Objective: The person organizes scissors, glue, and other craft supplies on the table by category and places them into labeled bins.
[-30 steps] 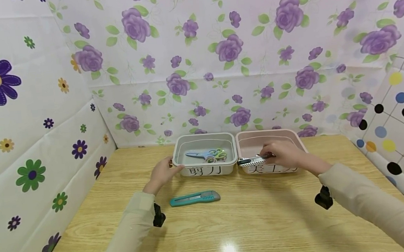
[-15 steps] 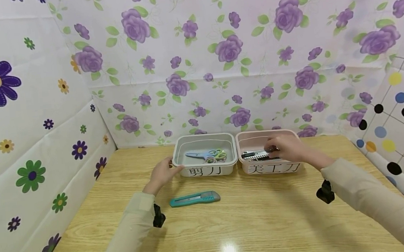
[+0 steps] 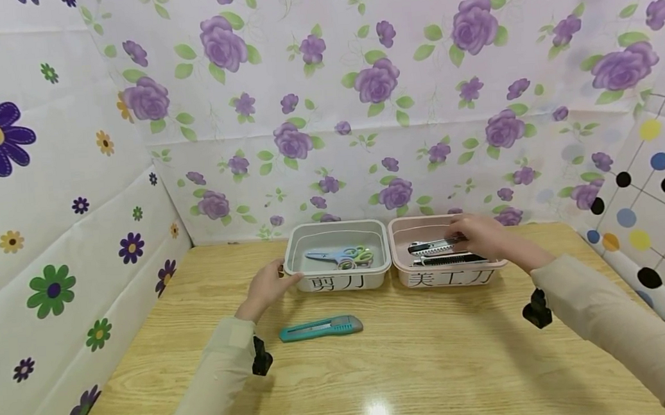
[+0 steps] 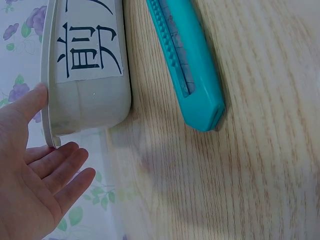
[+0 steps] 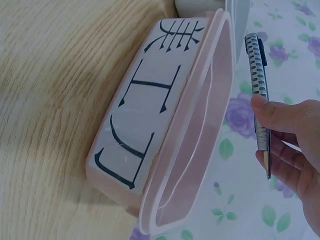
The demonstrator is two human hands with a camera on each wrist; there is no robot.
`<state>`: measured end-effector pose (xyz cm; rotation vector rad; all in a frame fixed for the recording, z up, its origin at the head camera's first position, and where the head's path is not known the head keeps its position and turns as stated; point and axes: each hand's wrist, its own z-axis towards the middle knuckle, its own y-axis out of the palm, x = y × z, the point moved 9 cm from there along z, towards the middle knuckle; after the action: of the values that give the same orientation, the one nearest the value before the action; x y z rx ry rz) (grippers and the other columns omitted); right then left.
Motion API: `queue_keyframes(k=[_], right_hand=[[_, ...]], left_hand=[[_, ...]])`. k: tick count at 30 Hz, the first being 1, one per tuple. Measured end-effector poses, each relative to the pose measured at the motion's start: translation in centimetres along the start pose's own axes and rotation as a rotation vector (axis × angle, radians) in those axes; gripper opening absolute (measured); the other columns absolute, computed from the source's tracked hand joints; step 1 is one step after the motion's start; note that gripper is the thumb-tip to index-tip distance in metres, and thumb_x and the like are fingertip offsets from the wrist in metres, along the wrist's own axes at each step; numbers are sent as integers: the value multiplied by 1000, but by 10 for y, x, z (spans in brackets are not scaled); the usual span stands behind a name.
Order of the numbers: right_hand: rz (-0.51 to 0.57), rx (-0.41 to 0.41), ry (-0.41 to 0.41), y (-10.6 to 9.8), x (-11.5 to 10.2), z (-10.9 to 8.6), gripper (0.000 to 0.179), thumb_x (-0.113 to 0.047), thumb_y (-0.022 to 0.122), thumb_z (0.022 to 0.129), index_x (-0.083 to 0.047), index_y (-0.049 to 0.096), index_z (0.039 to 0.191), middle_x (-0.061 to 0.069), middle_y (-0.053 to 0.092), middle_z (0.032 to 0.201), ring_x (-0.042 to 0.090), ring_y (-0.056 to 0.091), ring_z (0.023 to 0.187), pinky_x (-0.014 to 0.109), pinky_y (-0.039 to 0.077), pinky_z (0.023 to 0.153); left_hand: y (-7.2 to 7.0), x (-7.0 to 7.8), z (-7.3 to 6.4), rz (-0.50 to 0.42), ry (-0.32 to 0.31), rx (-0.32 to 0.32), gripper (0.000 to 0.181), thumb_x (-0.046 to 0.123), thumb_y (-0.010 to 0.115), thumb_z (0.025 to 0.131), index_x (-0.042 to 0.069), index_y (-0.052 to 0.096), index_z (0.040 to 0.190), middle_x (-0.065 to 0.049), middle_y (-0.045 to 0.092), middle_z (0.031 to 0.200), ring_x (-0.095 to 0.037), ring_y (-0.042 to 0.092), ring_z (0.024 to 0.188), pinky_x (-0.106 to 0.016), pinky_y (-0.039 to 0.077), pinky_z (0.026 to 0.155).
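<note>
My left hand [image 3: 268,288] pinches the left end of the grey-white bin [image 4: 95,102], its thumb on the rim and the other fingers under or beside it. Several pairs of scissors, one light blue [image 3: 323,255] and one green [image 3: 363,255], lie in that bin. Held between the thumb and fingers of my right hand [image 3: 479,239] is a silver box cutter with a black slider [image 5: 257,75], above the pink bin [image 5: 172,140]. A black box cutter [image 3: 449,260] shows inside the pink bin. On the table lies a teal box cutter [image 3: 320,328].
Both bins stand side by side at the back of the wooden table [image 3: 345,386], with large black characters on their fronts. Behind them hangs a wall covering with purple flowers [image 3: 395,193]. Patterned covers also line the left and right sides.
My right hand has carried the silver box cutter back and to the right, from over the pink bin's front rim. The black box cutter has come into view. My left hand stays put.
</note>
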<state>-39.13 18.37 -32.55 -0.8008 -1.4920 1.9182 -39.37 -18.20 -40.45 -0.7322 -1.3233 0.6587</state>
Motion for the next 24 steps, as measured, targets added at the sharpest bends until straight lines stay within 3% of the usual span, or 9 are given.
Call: queue_keyframes(k=[15,24], right_hand=[[5,12,27,10,22,0,17,-6,72,76,-4,69,93,4,60,85,13,52,70,31,44,60],[8,-20,46,20,30,-1,8,-4,69,78,-8,69,85,-1,51,72,12,39,63,31,35,59]], left_hand=[[1,1,-1,-22,0,-5,58,33,62,86,0,45,131,-17,56,118,-33,52,107,-47,46,84],[0,1,-1,-15,-6,-4,59,33,62,86,0,45,131,-18,57,117,-33,52,106,-47,46,83]])
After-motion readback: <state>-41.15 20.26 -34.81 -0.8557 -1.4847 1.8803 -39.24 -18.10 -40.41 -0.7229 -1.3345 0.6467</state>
